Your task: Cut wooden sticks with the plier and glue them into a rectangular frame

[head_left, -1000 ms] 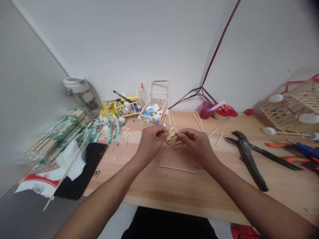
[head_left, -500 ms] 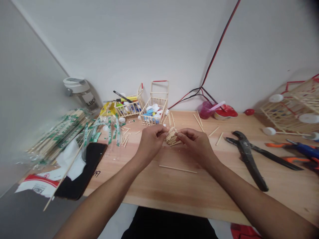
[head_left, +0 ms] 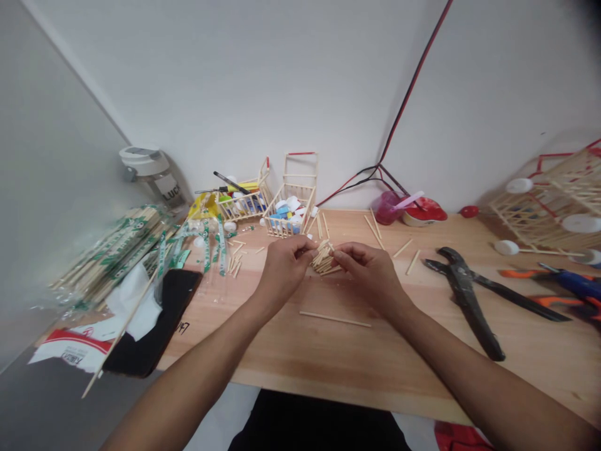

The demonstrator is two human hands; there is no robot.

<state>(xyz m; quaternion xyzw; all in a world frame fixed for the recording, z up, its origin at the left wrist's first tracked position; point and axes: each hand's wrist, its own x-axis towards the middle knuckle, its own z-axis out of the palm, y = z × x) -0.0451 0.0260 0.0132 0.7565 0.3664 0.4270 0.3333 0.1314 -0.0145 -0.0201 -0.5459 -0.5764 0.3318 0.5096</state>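
My left hand [head_left: 284, 269] and my right hand [head_left: 370, 270] meet over the middle of the wooden table [head_left: 357, 357]. Both have curled fingers pinched onto a small pile of short wooden sticks [head_left: 323, 258] between them. The pile rests on or just above the tabletop; I cannot tell which. One long thin stick [head_left: 335, 319] lies loose on the table just in front of my hands.
Black pliers [head_left: 467, 300] lie to the right, with orange and blue tools [head_left: 566, 285] beyond. Stick-built baskets [head_left: 292, 200] holding bottle caps stand at the back. A bigger stick frame [head_left: 551, 207] is far right. Wrapped stick bundles [head_left: 113, 257] and a black phone [head_left: 153, 319] lie left.
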